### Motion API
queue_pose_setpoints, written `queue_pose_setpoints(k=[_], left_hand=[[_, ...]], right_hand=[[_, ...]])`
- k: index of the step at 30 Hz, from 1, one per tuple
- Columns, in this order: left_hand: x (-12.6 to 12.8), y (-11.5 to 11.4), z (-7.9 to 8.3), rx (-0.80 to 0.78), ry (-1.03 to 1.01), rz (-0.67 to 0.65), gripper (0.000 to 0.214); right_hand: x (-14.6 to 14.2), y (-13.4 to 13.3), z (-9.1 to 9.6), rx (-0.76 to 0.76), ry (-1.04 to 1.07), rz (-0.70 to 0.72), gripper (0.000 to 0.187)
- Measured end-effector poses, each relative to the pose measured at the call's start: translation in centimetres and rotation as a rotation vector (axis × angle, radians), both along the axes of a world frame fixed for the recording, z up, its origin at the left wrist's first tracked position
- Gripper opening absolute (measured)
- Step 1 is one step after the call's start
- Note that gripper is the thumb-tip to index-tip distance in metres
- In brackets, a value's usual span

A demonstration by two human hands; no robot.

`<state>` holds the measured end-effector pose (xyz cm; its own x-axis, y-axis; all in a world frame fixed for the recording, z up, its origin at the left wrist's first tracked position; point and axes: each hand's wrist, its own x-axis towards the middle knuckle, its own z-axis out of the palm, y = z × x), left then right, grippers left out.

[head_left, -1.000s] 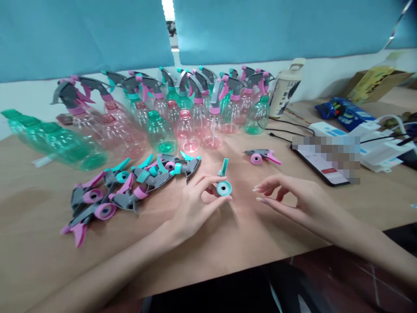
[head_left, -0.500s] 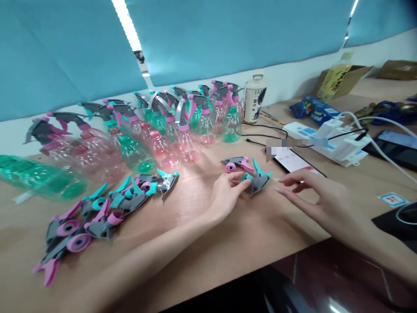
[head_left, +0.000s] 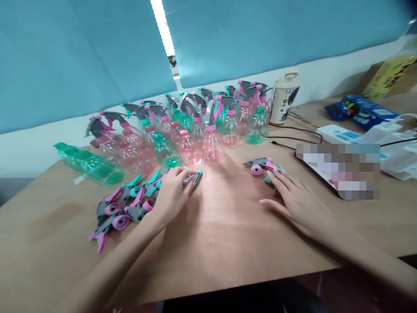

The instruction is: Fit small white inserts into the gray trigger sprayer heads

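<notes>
My left hand [head_left: 172,191] is at the right end of a pile of spray heads, its fingers closed around a grey and teal spray head [head_left: 194,178] whose nozzle end sticks out past them. My right hand [head_left: 293,200] reaches over another grey and teal trigger head [head_left: 271,178], fingers stretched and thumb apart; the hand hides most of that part. Just beyond it lies a grey and pink spray head [head_left: 256,168]. The pile to the left holds several grey heads with pink or teal collars, such as this pink collar [head_left: 120,222].
Pink and green clear bottles stand in rows at the back, many with trigger tops, like this pink bottle [head_left: 213,145]. Green bottles [head_left: 89,164] lie at left. A phone [head_left: 319,174], a black cable [head_left: 293,129], a white power strip [head_left: 339,134] and a cream bottle [head_left: 283,102] are at right.
My left hand has left the small group at right and moved left onto the pile. My right hand has come over the grey and teal head there. The view has shifted left.
</notes>
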<state>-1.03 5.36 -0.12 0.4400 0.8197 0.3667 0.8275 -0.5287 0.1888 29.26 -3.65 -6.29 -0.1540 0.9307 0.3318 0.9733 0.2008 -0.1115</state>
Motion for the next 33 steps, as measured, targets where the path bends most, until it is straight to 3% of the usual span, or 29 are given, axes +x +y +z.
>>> queue_pose_setpoints(k=[4, 10, 14, 19, 23, 26, 29, 33], left_hand=[[-3.1, 0.2, 0.3, 0.069, 0.317, 0.083, 0.033], [-3.1, 0.2, 0.0, 0.055, 0.312, 0.005, 0.019], [-3.2, -1.3, 1.1, -0.057, 0.227, -0.111, 0.018], [-4.1, -4.5, 2.7, -0.206, -0.002, -0.21, 0.021], [-4.1, -6.6, 2.4, -0.297, -0.263, -0.16, 0.034], [-3.6, -7.5, 1.2, -0.323, -0.347, -0.11, 0.034], [-3.0, -8.0, 0.6, -0.274, -0.257, -0.096, 0.029], [-3.1, -8.2, 3.1, -0.322, -0.025, -0.167, 0.033]], right_hand=[[-0.9, 1.0, 0.3, 0.04, -0.025, -0.051, 0.086], [-4.3, 1.9, 2.1, 0.072, 0.046, 0.093, 0.074], [-7.2, 1.9, 4.2, -0.123, 0.36, 0.317, 0.058], [-10.9, 1.8, 6.2, -0.405, 0.723, 0.553, 0.053], [-13.3, 1.7, 6.0, -0.588, 0.844, 0.72, 0.033], [-14.1, 1.8, 4.9, -0.6, 0.905, 0.704, 0.025], [-14.2, 2.0, 4.0, -0.561, 0.939, 0.673, 0.021], [-13.3, 2.8, 4.0, -0.539, 0.913, 0.7, 0.022]])
